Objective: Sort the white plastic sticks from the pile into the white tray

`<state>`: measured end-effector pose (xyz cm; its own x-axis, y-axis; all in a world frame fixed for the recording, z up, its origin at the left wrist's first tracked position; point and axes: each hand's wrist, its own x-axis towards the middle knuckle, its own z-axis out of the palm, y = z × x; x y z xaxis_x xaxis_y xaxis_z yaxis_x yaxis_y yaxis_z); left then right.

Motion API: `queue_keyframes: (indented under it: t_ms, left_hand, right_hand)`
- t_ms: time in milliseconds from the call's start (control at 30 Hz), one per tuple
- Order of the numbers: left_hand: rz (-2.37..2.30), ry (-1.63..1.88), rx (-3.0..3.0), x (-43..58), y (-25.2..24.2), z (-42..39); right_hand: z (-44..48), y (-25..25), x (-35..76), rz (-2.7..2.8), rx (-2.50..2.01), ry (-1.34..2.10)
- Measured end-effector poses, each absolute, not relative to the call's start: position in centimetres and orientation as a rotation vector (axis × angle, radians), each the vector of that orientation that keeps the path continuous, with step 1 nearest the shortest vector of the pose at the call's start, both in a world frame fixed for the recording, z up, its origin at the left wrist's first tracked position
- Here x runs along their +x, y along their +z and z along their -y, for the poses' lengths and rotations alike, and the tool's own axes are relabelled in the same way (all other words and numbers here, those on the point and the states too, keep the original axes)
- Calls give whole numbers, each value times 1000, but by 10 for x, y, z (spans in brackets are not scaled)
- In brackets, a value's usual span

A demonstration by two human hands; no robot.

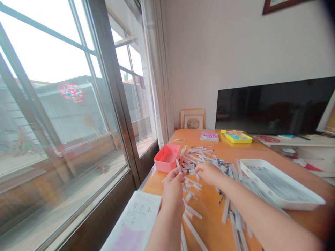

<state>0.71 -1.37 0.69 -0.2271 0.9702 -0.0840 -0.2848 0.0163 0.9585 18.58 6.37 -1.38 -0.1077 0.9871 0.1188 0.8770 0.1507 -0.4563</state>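
My left hand (pixel 173 186) is closed around a slim whitish pen part (pixel 178 165), its upper end pointing up near the pink box's right side. To its right, my right hand (pixel 209 173) reaches over the heap with its fingertips pinched together; whatever they hold is too small to make out. Beneath and around both hands lie many loose pen parts (pixel 193 210), clear and white tubes and caps, some with dark tips. The pink plastic box (pixel 158 165) stands just beyond my left hand, its visible inside bare.
A white tray (pixel 305 205) holding a row of greyish sticks is at the right. The notebook (pixel 141 212) lies at the near left, beside the window. Farther back on the wooden table (pixel 251 150) are a colourful booklet (pixel 209 137), a yellow box (pixel 238 138) and a lone pen (pixel 179 139).
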Motion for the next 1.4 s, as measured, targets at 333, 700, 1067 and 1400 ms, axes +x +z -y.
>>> queue_keyframes:
  t_ms: [333, 700, 1067, 1400]
  left_hand:
    - [-1171, 1449, 769, 6, 11, 16]
    - [-1127, 1440, 729, 9, 19, 21]
    - [-1109, 1415, 759, 11, 19, 24]
    - [-1165, 1437, 748, 9, 14, 17]
  right_hand:
    - [-86, -18, 145, 2164, -1849, 279]
    - [-86, -15, 137, 2208, -1910, 251]
    - [-82, -14, 148, 2186, -1879, 228]
    - [-83, -16, 147, 2191, -1859, 242]
